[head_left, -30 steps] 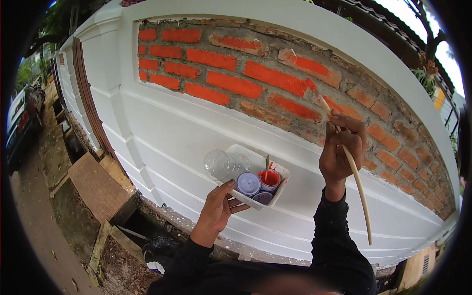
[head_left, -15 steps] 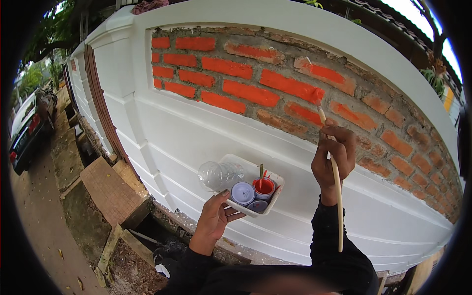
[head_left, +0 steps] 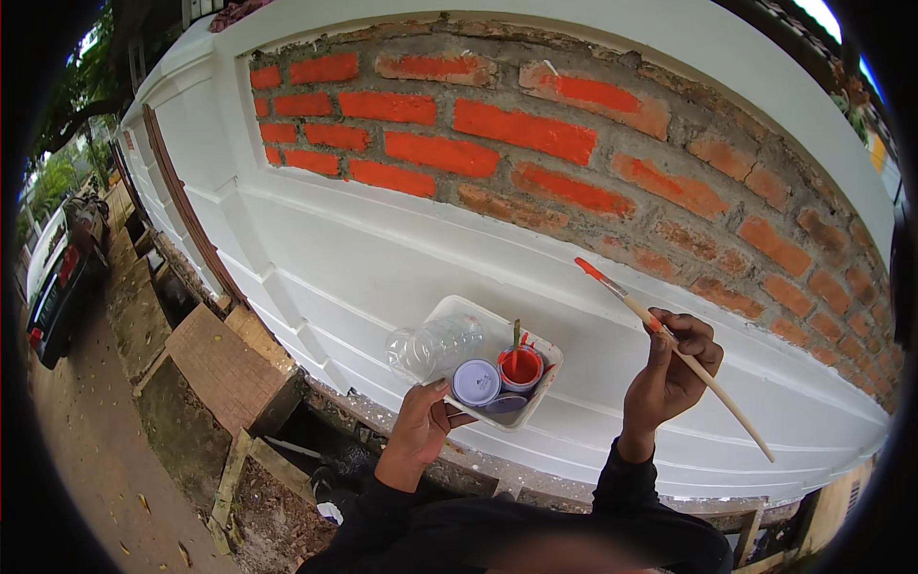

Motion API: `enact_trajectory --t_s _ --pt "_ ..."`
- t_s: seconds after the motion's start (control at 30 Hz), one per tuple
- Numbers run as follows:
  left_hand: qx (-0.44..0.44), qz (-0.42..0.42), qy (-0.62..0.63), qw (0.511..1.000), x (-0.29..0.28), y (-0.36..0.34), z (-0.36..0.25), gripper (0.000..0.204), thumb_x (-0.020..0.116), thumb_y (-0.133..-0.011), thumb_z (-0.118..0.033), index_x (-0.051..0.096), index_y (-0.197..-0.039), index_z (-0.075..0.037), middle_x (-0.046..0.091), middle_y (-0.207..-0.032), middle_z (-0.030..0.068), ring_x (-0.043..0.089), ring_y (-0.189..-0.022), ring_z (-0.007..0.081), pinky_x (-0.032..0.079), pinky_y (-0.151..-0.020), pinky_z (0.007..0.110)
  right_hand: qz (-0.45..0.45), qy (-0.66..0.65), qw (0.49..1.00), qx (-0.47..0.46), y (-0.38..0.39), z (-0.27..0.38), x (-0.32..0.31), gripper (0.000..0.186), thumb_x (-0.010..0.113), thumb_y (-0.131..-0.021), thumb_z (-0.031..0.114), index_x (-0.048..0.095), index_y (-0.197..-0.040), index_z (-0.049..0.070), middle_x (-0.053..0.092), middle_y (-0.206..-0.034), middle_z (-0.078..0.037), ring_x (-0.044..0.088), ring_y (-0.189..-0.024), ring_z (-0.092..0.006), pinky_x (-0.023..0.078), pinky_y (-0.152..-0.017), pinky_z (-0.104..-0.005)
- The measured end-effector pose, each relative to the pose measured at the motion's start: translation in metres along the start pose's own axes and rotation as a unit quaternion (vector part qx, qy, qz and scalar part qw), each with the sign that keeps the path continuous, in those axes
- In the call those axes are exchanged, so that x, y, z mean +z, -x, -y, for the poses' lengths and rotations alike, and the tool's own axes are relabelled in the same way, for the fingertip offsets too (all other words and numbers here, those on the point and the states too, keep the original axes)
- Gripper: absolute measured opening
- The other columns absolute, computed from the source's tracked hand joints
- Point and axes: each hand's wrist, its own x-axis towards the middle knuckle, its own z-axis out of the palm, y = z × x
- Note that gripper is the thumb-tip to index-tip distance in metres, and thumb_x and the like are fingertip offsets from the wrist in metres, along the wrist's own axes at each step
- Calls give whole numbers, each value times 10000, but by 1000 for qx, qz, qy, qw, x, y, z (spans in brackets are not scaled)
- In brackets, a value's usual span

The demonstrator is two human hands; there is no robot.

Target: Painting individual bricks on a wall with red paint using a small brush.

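My right hand (head_left: 665, 368) grips a long wooden paintbrush (head_left: 703, 375), its bristles coated orange-red and off the wall. My left hand (head_left: 419, 430) holds a white plastic tray (head_left: 543, 407) by its near left edge. Inside the tray stands an open can of red paint (head_left: 521, 368) with a stick in it. Beside it are a lidded can (head_left: 475, 383) with a pale lid and a clear plastic bottle (head_left: 435, 346). Beyond my hands, the brick panel (head_left: 524, 129) shows bright orange-red bricks on the left; several farther right are partly coated or bare.
A white wall (head_left: 354, 244) frames the brick panel and runs across in front of me. Below lie a tiled slab (head_left: 225, 368) and an open drain ditch. A dark car (head_left: 65, 287) is parked on the road at the far left.
My right hand has drawn the brush away from the brick, down and to the right, and tilted it. The long brick it touched is now fully orange-red. My left hand still holds the tray.
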Motion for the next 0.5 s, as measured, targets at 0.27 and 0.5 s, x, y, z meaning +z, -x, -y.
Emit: enact_trajectory --t_s 0.27,0.5 --pt "-35 -18 5 999 7 11 29 541 669 -925 -309 568 -1310 58 695 -1208 151 700 -1113 290 606 -924 480 5 64 997 42 15 18 -50 277 662 -920 -82 433 -1007 47 573 -1064 -186 676 -1018 -312 604 -930 -453" --pt "-24 -6 -7 1000 25 10 49 539 643 -923 -253 545 -1338 77 682 -1237 164 698 -1107 281 593 -919 438 69 44 995 54 10 21 -92 314 712 -881 -88 457 -1006 45 599 -986 -197 688 -901 -251 629 -800 -352"
